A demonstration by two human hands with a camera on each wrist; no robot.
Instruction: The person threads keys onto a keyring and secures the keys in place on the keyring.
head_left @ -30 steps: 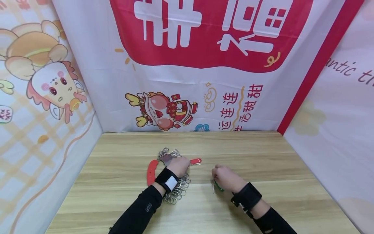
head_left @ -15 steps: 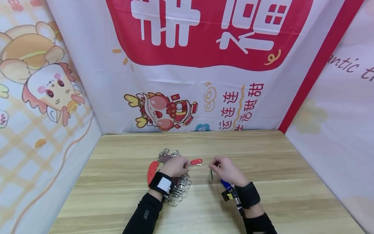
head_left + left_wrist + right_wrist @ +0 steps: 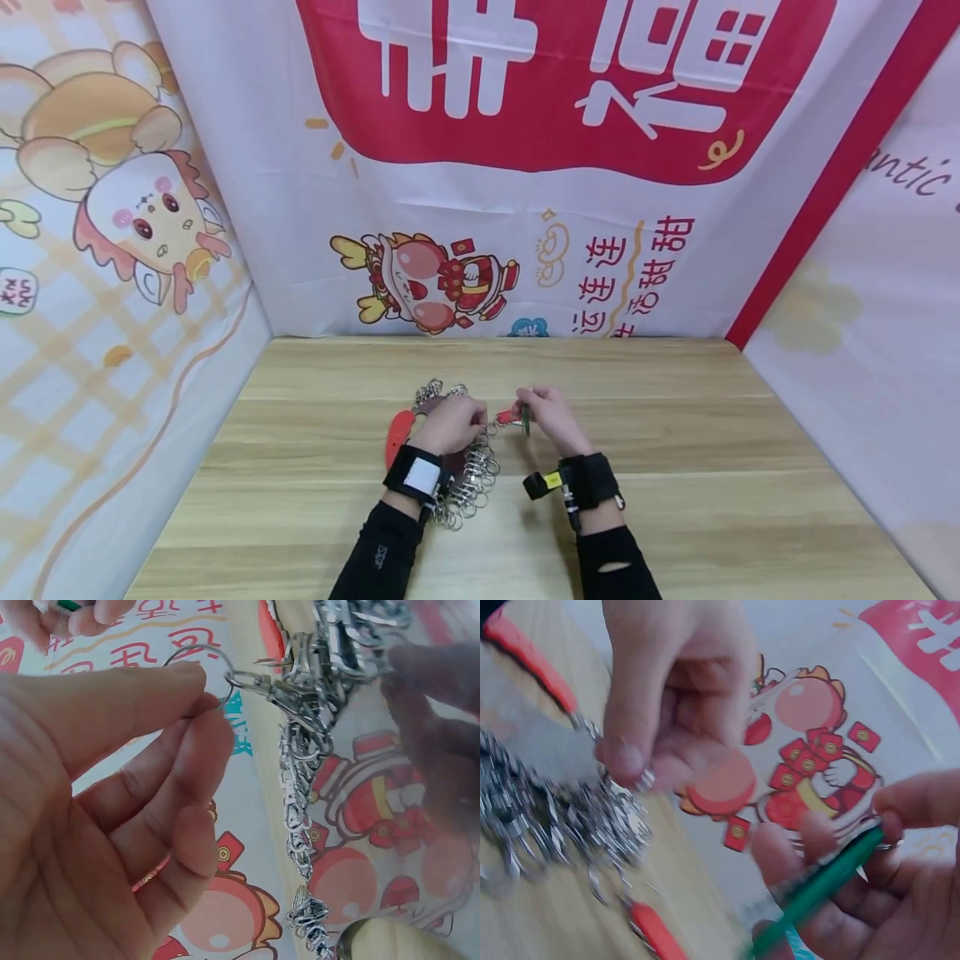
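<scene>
A large key holder with a red curved handle [image 3: 397, 437] lies on the table, hung with several metal snap clips and rings [image 3: 476, 483]. My left hand [image 3: 448, 427] is over it. Thumb and forefinger pinch a split key ring [image 3: 226, 664], which is joined to a swivel clip [image 3: 259, 686]. A red key tag [image 3: 656, 930] lies beside the bunch, linked to one of its rings. To the right, my right hand [image 3: 553, 421] holds a green key tag [image 3: 821, 881] with a silvery edge alongside it. In the head view this green tag overlaps the red one.
The wooden table [image 3: 712, 483] meets a printed cloth backdrop [image 3: 637, 292] at its far edge, with cloth walls left and right. A black strap end with a yellow mark [image 3: 551, 481] sticks out from my right wristband.
My right hand has moved left and away from me with the green key tag, closer to my left hand. My left hand stays over the bunch, its fingers now on a key ring.
</scene>
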